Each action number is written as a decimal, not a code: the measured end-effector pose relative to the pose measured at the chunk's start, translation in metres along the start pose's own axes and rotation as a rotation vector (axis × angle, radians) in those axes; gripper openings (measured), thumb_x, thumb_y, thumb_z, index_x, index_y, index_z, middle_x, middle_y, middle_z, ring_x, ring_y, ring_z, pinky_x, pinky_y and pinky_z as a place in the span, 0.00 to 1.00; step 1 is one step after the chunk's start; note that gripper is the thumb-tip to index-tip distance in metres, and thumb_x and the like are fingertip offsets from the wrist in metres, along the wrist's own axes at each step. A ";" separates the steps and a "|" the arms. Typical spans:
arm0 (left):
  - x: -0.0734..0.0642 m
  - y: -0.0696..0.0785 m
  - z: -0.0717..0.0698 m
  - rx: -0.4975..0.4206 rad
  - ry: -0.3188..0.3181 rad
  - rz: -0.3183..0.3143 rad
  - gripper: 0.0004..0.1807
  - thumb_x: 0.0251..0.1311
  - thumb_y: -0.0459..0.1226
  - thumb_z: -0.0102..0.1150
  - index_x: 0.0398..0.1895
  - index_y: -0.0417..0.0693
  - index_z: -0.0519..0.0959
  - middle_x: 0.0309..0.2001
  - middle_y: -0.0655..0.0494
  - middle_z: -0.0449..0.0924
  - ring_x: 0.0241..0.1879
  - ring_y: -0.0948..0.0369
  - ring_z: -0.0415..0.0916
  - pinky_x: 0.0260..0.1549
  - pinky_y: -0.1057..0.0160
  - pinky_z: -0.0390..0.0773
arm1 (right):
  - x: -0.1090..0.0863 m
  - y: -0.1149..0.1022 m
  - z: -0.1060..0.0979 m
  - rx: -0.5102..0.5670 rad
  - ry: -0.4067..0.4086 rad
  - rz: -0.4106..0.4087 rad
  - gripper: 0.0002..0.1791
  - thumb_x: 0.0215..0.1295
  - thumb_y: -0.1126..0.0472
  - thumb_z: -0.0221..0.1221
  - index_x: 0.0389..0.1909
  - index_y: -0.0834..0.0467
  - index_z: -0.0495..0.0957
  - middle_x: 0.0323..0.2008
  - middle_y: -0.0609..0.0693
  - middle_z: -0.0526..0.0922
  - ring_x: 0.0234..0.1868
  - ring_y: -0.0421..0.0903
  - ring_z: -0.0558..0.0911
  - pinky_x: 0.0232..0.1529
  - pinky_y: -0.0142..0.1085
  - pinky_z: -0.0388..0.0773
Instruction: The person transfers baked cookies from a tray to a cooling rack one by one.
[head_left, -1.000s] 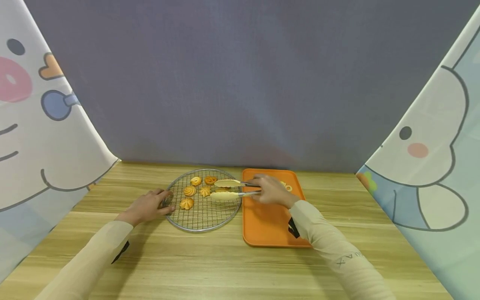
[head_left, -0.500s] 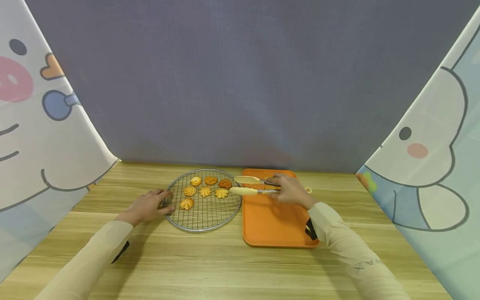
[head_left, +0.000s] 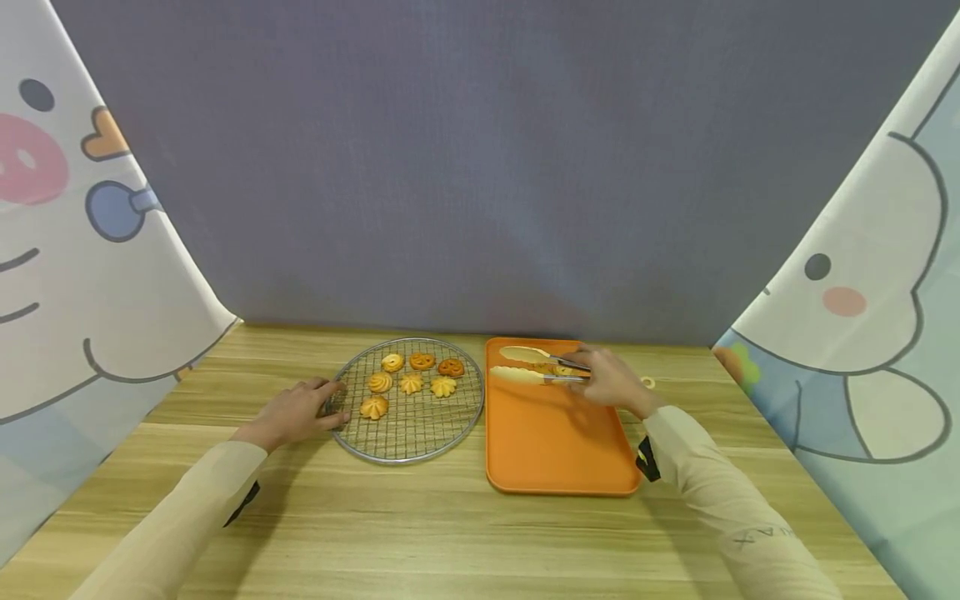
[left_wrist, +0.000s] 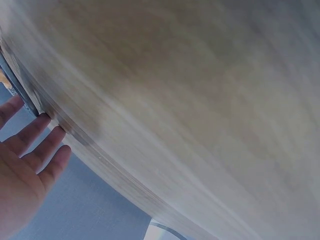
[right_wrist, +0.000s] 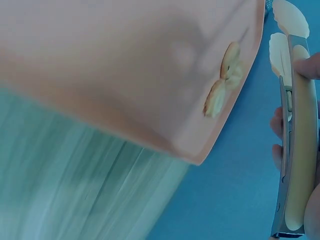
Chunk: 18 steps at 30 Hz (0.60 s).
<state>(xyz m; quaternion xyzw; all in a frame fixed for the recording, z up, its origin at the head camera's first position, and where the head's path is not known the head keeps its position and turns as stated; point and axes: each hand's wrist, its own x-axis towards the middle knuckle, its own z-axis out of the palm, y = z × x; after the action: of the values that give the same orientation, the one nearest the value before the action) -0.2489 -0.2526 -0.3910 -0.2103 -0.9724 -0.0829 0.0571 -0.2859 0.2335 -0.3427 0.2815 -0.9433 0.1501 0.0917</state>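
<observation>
A round wire cooling rack (head_left: pixel 397 461) carries several piped and pretzel-shaped cookies (head_left: pixel 379 382) toward its back left. At its left rim rests my left hand (head_left: pixel 296 412); in the left wrist view its fingers (left_wrist: pixel 44 150) are fairly straight, touching the edge. My right hand (head_left: pixel 611 383) grips tongs (head_left: pixel 517 376) with cream tips, held above the back of an orange tray (head_left: pixel 562 467). The tips are spread, with nothing between them. Cookies (right_wrist: pixel 216 99) lie near one tray edge in the right wrist view; from the head they are partly hidden by hand and tongs.
Rack and tray stand side by side on a wooden table (head_left: pixel 420 533), a narrow gap between them. A grey fabric panel (head_left: pixel 480 183) rises behind the table, and printed cartoon panels (head_left: pixel 862 350) flank it on both sides.
My right hand has drawn the tongs rightward from the rack to over the tray. A star-shaped cookie and a dark pretzel cookie now show on the rack's right. My left hand stays put.
</observation>
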 end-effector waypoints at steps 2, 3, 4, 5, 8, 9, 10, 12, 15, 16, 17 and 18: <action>0.000 0.000 0.000 0.001 0.002 0.001 0.31 0.55 0.54 0.57 0.55 0.43 0.72 0.52 0.35 0.72 0.46 0.37 0.72 0.41 0.38 0.72 | -0.002 0.004 -0.001 -0.007 0.005 0.001 0.25 0.49 0.61 0.63 0.51 0.64 0.76 0.49 0.64 0.78 0.43 0.59 0.80 0.41 0.51 0.77; 0.000 0.001 0.000 0.000 0.003 0.002 0.30 0.55 0.54 0.57 0.55 0.43 0.72 0.52 0.35 0.73 0.46 0.37 0.72 0.41 0.38 0.72 | -0.003 0.006 -0.001 -0.014 0.008 0.003 0.25 0.49 0.61 0.63 0.51 0.64 0.76 0.49 0.64 0.78 0.43 0.59 0.80 0.42 0.51 0.76; 0.000 0.001 0.000 0.000 0.004 0.002 0.30 0.55 0.53 0.57 0.55 0.43 0.72 0.51 0.34 0.73 0.46 0.37 0.72 0.41 0.38 0.72 | -0.005 0.007 -0.001 -0.015 0.009 0.006 0.25 0.48 0.61 0.63 0.51 0.64 0.76 0.48 0.64 0.79 0.41 0.57 0.80 0.41 0.50 0.77; 0.000 0.001 -0.001 -0.002 0.003 0.002 0.30 0.55 0.53 0.57 0.55 0.43 0.72 0.51 0.34 0.73 0.46 0.36 0.72 0.41 0.38 0.72 | -0.006 0.009 -0.002 -0.013 0.010 0.009 0.25 0.48 0.61 0.63 0.51 0.64 0.76 0.47 0.63 0.79 0.39 0.56 0.81 0.39 0.49 0.77; 0.000 0.002 -0.001 -0.007 0.000 -0.001 0.30 0.55 0.53 0.58 0.55 0.42 0.72 0.51 0.34 0.72 0.46 0.36 0.72 0.41 0.38 0.73 | -0.010 0.014 -0.002 -0.014 0.012 0.023 0.25 0.48 0.61 0.63 0.50 0.64 0.77 0.46 0.63 0.79 0.35 0.53 0.81 0.38 0.48 0.77; 0.000 0.002 -0.001 -0.007 -0.002 -0.002 0.30 0.55 0.53 0.58 0.55 0.42 0.72 0.51 0.34 0.72 0.46 0.36 0.72 0.41 0.39 0.73 | -0.012 0.016 -0.002 -0.009 0.011 0.028 0.25 0.48 0.62 0.63 0.50 0.65 0.77 0.45 0.62 0.79 0.34 0.51 0.80 0.36 0.46 0.77; 0.000 0.002 -0.001 -0.008 -0.004 -0.004 0.30 0.55 0.53 0.58 0.55 0.42 0.72 0.51 0.34 0.72 0.46 0.36 0.72 0.40 0.39 0.73 | -0.013 0.017 -0.003 -0.010 0.010 0.031 0.24 0.48 0.62 0.63 0.49 0.65 0.77 0.44 0.62 0.79 0.31 0.49 0.79 0.33 0.43 0.76; 0.000 0.003 -0.001 -0.009 -0.007 -0.007 0.30 0.55 0.53 0.57 0.55 0.43 0.72 0.51 0.34 0.72 0.46 0.36 0.72 0.40 0.39 0.73 | -0.016 0.020 -0.004 -0.010 0.009 0.037 0.24 0.48 0.62 0.64 0.49 0.65 0.77 0.43 0.61 0.79 0.29 0.46 0.77 0.31 0.40 0.75; 0.000 0.003 -0.001 -0.010 -0.010 -0.008 0.31 0.55 0.53 0.57 0.55 0.43 0.72 0.52 0.34 0.72 0.46 0.36 0.72 0.40 0.39 0.73 | -0.021 0.024 -0.005 -0.018 0.006 0.050 0.23 0.48 0.62 0.64 0.49 0.65 0.78 0.40 0.59 0.79 0.27 0.44 0.76 0.28 0.37 0.72; 0.001 0.002 -0.001 -0.009 -0.009 -0.008 0.31 0.55 0.53 0.57 0.55 0.43 0.72 0.52 0.34 0.72 0.46 0.36 0.72 0.40 0.39 0.73 | -0.023 0.026 -0.005 -0.019 0.005 0.056 0.24 0.48 0.62 0.64 0.49 0.65 0.78 0.39 0.59 0.79 0.27 0.43 0.75 0.28 0.36 0.72; 0.001 0.002 -0.001 -0.009 -0.008 -0.007 0.31 0.55 0.53 0.57 0.55 0.43 0.72 0.52 0.34 0.72 0.46 0.36 0.72 0.40 0.39 0.73 | -0.024 0.027 -0.005 -0.021 0.004 0.064 0.24 0.48 0.62 0.64 0.49 0.65 0.78 0.38 0.59 0.79 0.27 0.44 0.75 0.27 0.36 0.72; 0.001 0.002 0.000 -0.008 -0.007 -0.005 0.30 0.55 0.53 0.57 0.55 0.43 0.72 0.51 0.34 0.72 0.46 0.36 0.72 0.40 0.39 0.73 | -0.026 0.029 -0.005 -0.028 0.001 0.074 0.24 0.48 0.62 0.64 0.49 0.65 0.77 0.38 0.58 0.79 0.27 0.44 0.74 0.26 0.36 0.71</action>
<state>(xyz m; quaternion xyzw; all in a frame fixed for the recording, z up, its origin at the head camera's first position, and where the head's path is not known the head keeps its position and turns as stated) -0.2489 -0.2506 -0.3904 -0.2085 -0.9728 -0.0861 0.0527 -0.2805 0.2711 -0.3514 0.2451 -0.9550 0.1403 0.0907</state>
